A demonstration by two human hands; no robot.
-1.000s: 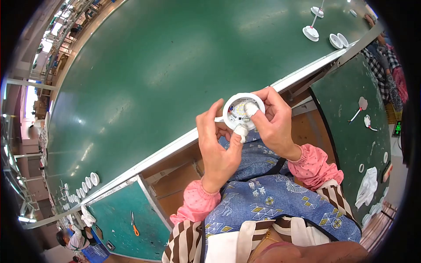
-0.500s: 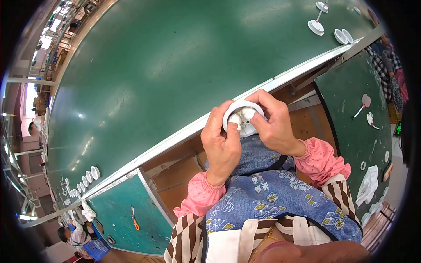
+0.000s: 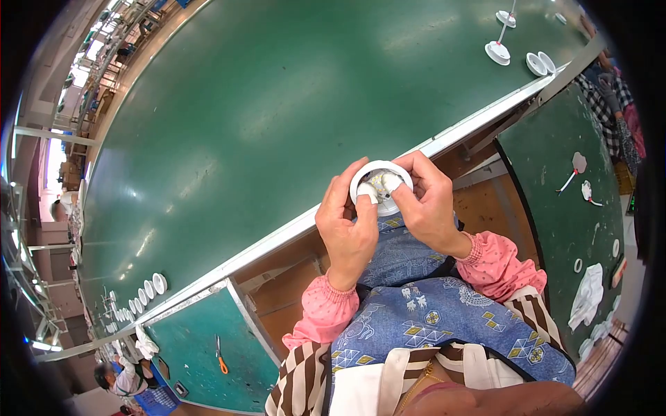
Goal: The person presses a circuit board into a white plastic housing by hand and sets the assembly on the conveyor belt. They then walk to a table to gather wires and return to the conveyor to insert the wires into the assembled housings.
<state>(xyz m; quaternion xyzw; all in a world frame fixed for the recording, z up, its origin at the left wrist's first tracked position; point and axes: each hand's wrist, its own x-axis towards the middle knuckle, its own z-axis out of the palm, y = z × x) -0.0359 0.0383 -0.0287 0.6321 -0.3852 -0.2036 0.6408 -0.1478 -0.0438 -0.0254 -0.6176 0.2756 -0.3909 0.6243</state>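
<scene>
A white round downlight housing [image 3: 358, 173] is held between my two hands above my lap, its open side tilted up toward me. My left hand [image 3: 347, 225] grips its left side, with the fingers wrapped behind the rim. On the opposite side my right hand [image 3: 431, 208] grips it the same way. Both thumbs have white coverings on their tips and press inside the housing. Between them shows a round board with yellowish dots [image 3: 379, 182], partly hidden by the thumbs.
A green conveyor belt [image 3: 277, 125] with a white edge runs across in front. White lamp parts [image 3: 497, 53] sit at its far right, and a row of white rings [image 3: 159, 283] at the left. Orange-handled scissors [image 3: 221, 355] and a white cloth [image 3: 587, 297] lie on side tables.
The housing has tilted a little more toward me, and more of the yellow-dotted board shows between my thumbs. Both hands keep their grip. The whole view has shifted slightly.
</scene>
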